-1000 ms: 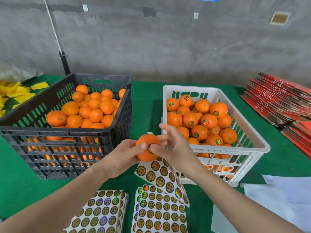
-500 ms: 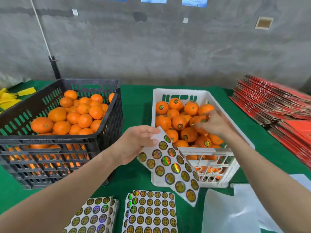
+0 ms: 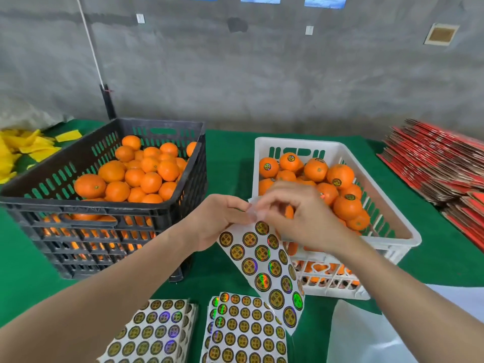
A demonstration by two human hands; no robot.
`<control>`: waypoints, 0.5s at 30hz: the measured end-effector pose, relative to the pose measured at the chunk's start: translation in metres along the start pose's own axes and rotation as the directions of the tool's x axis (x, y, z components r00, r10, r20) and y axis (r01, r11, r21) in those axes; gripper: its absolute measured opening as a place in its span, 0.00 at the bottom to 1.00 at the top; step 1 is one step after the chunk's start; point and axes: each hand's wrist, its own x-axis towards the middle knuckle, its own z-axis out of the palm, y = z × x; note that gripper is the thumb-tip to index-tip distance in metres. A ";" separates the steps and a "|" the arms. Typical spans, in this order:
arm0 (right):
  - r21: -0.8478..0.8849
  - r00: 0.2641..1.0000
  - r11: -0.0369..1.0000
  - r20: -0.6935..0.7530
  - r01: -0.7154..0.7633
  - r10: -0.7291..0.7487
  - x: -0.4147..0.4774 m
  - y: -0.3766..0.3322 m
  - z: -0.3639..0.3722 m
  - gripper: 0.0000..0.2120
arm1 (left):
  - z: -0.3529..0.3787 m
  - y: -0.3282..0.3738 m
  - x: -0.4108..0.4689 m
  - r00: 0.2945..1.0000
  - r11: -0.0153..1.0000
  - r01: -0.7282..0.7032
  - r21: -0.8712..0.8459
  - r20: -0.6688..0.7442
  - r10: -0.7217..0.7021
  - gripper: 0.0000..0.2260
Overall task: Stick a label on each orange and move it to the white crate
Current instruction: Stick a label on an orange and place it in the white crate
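Left hand (image 3: 217, 222) pinches the top of a glossy sticker sheet (image 3: 264, 263). Round shiny labels (image 3: 262, 252) in rows, long side slanting down to the right, in front of the slotted white crate (image 3: 335, 150). Right hand (image 3: 298, 216) has its fingers curled, pinching the sheet's top edge.

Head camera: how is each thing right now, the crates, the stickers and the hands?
Black crate, holds unlabelled oranges.
White crate, holds labelled oranges.
Held label sheet, hanging, top bare.
Left hand, pinches the sheet's top.
Right hand, pinches the sheet's top edge.
Label sheet stacks, flat on the table.
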 end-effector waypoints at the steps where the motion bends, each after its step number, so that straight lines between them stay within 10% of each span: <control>1: -0.008 0.999 0.999 0.041 0.033 -0.033 -0.003 -0.011 0.011 0.01 | -0.001 0.001 -0.003 1.000 1.000 0.002 0.010 -0.018 -0.002 0.11; 10: -0.248 0.987 0.955 -0.022 -0.161 0.161 -0.006 -0.022 0.058 0.11 | -0.017 0.008 -0.018 0.978 0.937 0.208 -0.282 0.055 -0.200 0.08; 15: -0.215 0.975 0.951 -0.054 -0.221 0.214 -0.007 -0.029 0.067 0.11 | -0.020 0.003 -0.023 0.958 0.955 0.250 -0.159 -0.099 -0.268 0.08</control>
